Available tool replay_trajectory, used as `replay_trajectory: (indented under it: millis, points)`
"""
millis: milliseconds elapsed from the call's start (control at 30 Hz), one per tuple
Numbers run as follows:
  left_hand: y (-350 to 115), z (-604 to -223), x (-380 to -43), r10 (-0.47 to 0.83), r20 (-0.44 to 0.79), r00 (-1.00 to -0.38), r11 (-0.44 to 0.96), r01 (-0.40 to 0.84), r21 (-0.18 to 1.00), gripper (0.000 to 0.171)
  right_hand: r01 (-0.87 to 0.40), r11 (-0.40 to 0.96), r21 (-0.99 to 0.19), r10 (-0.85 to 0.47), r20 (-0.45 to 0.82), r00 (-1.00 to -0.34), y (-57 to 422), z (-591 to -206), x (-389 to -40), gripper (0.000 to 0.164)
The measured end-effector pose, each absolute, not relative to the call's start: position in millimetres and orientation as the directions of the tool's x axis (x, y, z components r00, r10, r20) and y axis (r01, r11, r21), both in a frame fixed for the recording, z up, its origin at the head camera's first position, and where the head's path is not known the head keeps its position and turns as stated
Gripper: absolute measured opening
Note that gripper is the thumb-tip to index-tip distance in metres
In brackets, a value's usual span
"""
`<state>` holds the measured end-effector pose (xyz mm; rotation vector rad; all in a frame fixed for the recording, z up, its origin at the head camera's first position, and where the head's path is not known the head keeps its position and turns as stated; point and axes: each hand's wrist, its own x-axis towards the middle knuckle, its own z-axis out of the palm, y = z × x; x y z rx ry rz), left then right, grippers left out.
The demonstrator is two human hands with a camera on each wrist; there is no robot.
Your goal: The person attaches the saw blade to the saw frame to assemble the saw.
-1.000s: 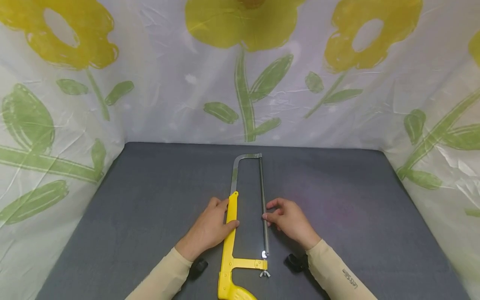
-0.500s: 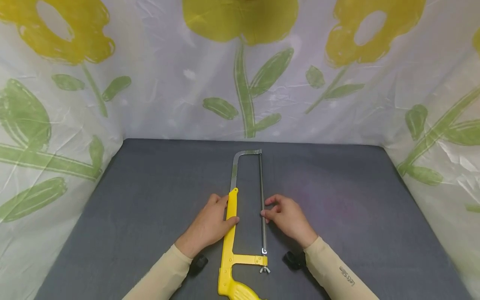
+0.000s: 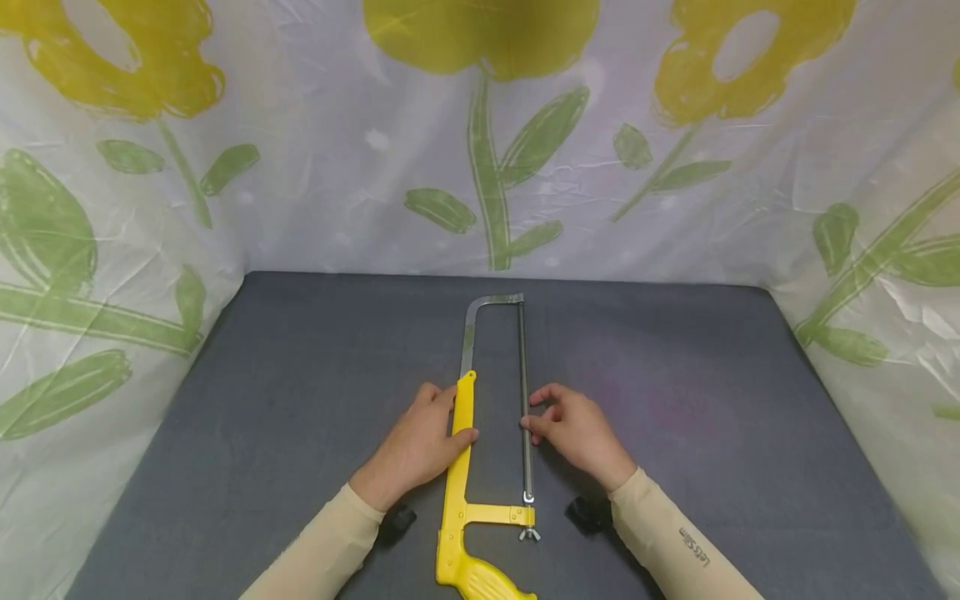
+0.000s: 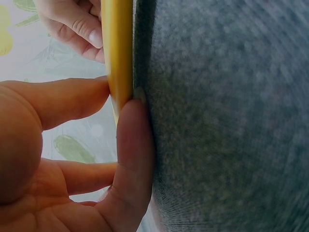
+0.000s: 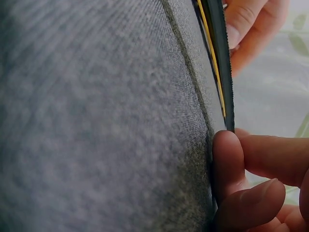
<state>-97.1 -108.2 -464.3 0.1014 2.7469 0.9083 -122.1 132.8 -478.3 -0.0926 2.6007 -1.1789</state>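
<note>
A hacksaw (image 3: 463, 492) with a yellow frame and handle and a silver front bow lies on the dark surface, its handle toward me. My left hand (image 3: 420, 442) grips the yellow frame bar, thumb on one side and fingers on the other; the left wrist view shows this pinch on the bar (image 4: 119, 48). Along the saw's right side runs the thin toothed blade (image 3: 523, 358), pinched near its middle by my right hand (image 3: 581, 437). The blade's near end meets the metal fitting (image 3: 528, 500) above the wing nut (image 3: 529, 534). Whether it is hooked on cannot be told.
The dark grey cloth-covered table (image 3: 337, 333) spreads around the saw. A white curtain (image 3: 322, 167) with yellow flowers stands behind and at both sides. Black wrist devices (image 3: 588, 515) sit under both forearms.
The blade's near end has moved left, from beside the metal fitting onto line with it. Both hands keep their hold. The head view has tilted slightly, shifting everything upward.
</note>
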Motion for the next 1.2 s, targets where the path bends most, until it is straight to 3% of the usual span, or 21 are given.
replay_trajectory:
  millis: [633, 1067, 1200]
  points:
    - [-108, -463, -99, 0.133, -0.217, -0.967, 0.813, -0.018, 0.581, 0.079, 0.048, 0.703, -0.709, -0.168, -0.232, -0.958, 131, -476, -122, 0.035]
    - [-108, -464, -96, 0.145, -0.213, -0.966, 0.812, -0.007, 0.583, 0.079, 0.04, 0.701, -0.712, -0.186, -0.237, -0.953, 136, -475, -115, 0.033]
    - [-110, -464, -98, 0.16, -0.204, -0.966, 0.808, 0.01, 0.588, 0.079, 0.005, 0.723, -0.691, -0.22, -0.237, -0.946, 144, -467, -99, 0.026]
